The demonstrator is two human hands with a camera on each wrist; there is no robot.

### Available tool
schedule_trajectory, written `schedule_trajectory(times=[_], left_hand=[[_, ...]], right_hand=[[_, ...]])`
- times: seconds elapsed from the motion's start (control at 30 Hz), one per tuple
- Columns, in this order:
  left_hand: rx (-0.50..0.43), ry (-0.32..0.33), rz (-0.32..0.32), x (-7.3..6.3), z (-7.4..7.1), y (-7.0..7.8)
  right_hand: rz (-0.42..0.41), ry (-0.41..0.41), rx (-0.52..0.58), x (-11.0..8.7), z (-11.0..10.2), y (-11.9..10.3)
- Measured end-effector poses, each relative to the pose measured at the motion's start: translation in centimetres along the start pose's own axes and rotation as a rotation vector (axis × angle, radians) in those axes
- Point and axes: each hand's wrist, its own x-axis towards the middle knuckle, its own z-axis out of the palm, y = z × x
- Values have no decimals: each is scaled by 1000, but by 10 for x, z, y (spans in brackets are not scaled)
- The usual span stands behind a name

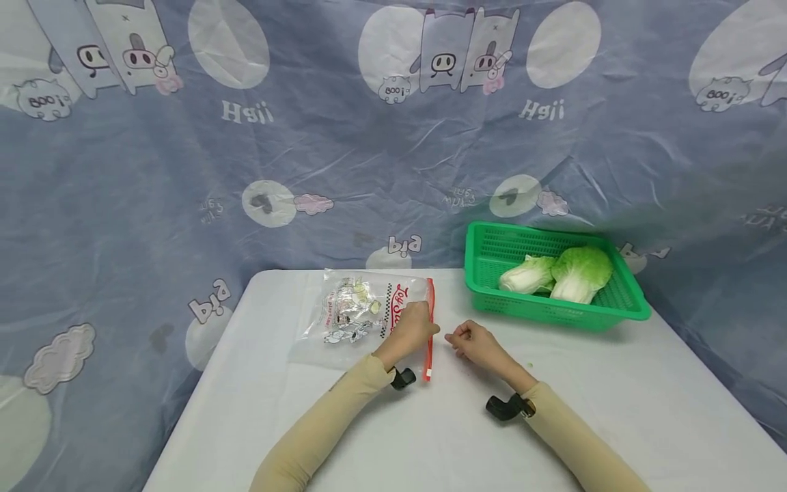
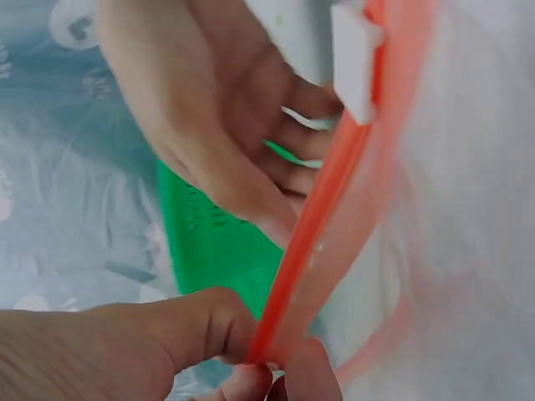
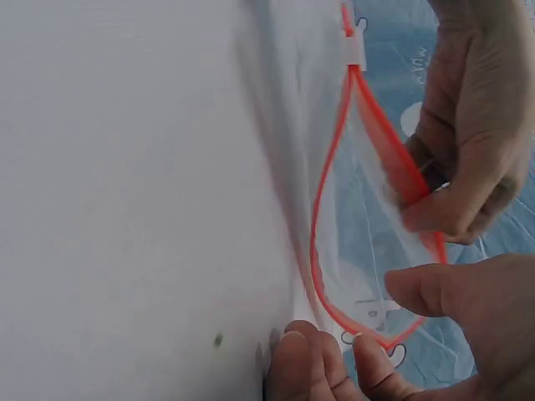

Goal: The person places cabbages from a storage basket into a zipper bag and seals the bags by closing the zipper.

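A clear plastic zip bag [image 1: 313, 347] with a printed cartoon and red lettering lies on the table, its red zip edge [image 1: 430, 362] toward the right. My left hand [image 1: 410, 329] pinches that edge between thumb and fingers, lifting one side. In the right wrist view the bag's mouth gapes below the white slider [image 3: 353, 50]. Close beside the mouth is my right hand [image 1: 482, 347], its fingers loosely bent and nothing held between them. Its thumb [image 3: 422, 288] overlaps the opening in the right wrist view.
A green plastic basket [image 1: 553, 311] stands at the back right, holding two heads of leafy cabbage [image 1: 581, 277]. A small green scrap [image 3: 218, 340] lies on the white table [image 1: 467, 451]. Behind the table hangs a printed blue-grey cloth [image 1: 369, 150].
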Motion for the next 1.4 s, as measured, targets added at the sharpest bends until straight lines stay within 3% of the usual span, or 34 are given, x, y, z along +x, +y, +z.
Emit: schedule_trajectory(times=[0.17, 0.33, 0.5, 0.63, 0.73, 0.8, 1.0, 1.23, 1.4], left_hand=[[-43, 69, 47, -7, -16, 3], [-61, 158, 86, -12, -30, 5], [-15, 274, 80, -15, -48, 9], [23, 391, 60, -16, -66, 11], [-6, 454, 44, -18, -80, 11], [-78, 467, 28, -19, -89, 10], [-251, 426, -23, -24, -105, 8], [-193, 304, -4, -24, -93, 11], [-169, 219, -18, -21, -81, 9]], right_hand=[[59, -54, 150, 19, 13, -11], [50, -64, 263, 35, 23, -23], [16, 37, 314, 49, 30, -30], [36, 57, 334, 57, 37, -31], [53, 48, 323, 62, 41, -30], [53, 35, 309, 63, 42, -30], [59, -3, 262, 64, 44, -28], [64, -23, 239, 62, 39, -27], [21, -28, 152, 57, 23, -35]])
